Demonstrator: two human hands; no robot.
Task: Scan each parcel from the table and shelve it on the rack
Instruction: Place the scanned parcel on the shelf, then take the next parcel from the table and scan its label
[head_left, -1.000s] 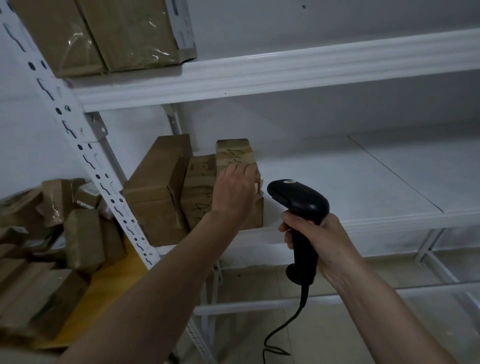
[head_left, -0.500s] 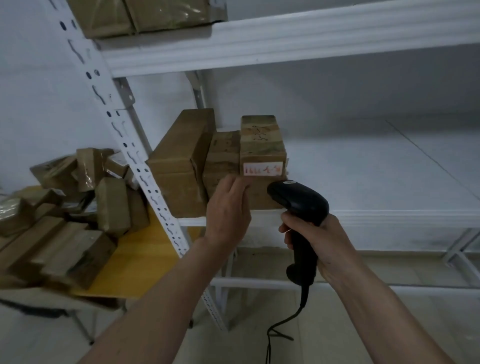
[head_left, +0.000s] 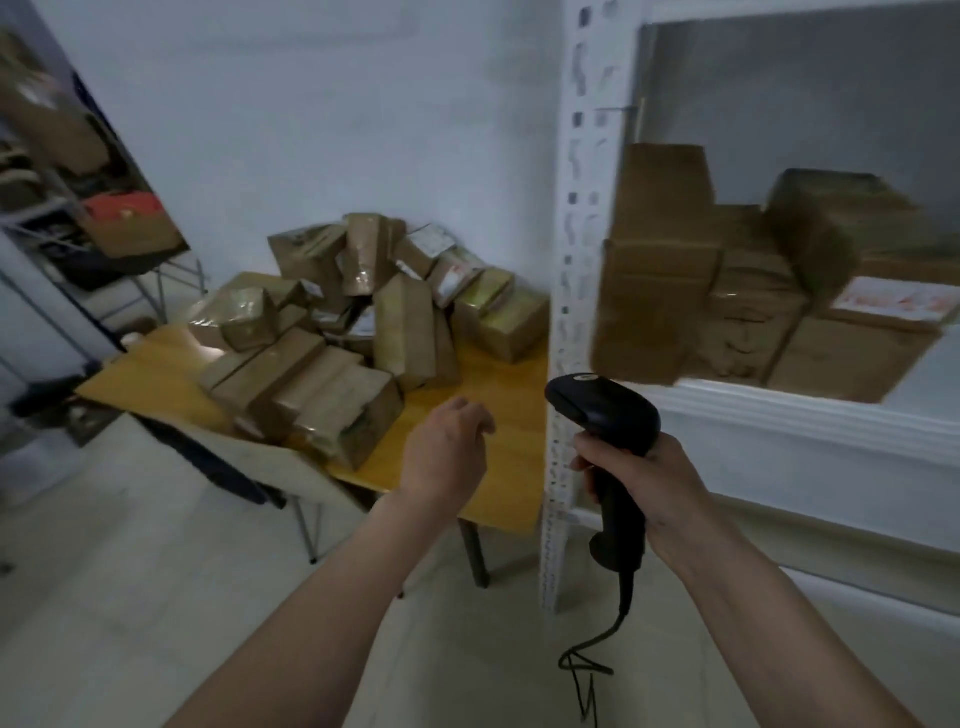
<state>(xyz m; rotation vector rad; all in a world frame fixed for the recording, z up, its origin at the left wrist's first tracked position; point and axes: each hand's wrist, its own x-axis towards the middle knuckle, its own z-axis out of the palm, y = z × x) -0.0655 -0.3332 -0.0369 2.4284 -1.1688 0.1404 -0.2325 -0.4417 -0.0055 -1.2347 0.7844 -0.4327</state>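
Parcels (head_left: 332, 332) lie in a loose heap on the yellow table (head_left: 498, 415), which stands against the wall to the left of the rack upright (head_left: 571, 291). Three further shelved parcels (head_left: 737, 291) stand side by side on the rack shelf (head_left: 800, 415) to the right of that upright; the rightmost carries a white label with red marking, blurred and unreadable. Left hand (head_left: 447, 454) hangs over the near right part of the table, fingers loosely curled, holding nothing and touching no parcel. Right hand (head_left: 644, 478) grips the handle of the black scanner (head_left: 605, 415), fingers wrapped round it, scanner head uppermost and just in front of the upright. Scanner cable (head_left: 587, 670) hangs down toward the floor.
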